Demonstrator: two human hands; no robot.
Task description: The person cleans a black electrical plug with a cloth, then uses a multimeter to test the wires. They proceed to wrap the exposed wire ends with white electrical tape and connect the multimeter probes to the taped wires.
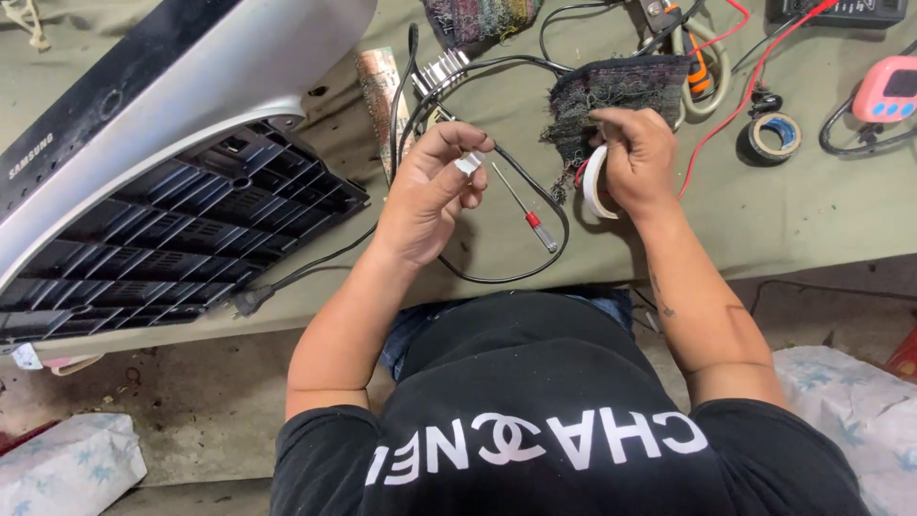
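Head view: left hand [430,196] pinching a short white tape piece [467,163] between thumb and fingertips, just left of the screwdriver [523,206]. Right hand [635,158] closed around a white tape roll [592,182], right of the screwdriver. Black cable [497,277] looped around the screwdriver; dark cloth [611,96] just beyond it.

A screwdriver [523,203] lies on the table [783,220] between both hands.
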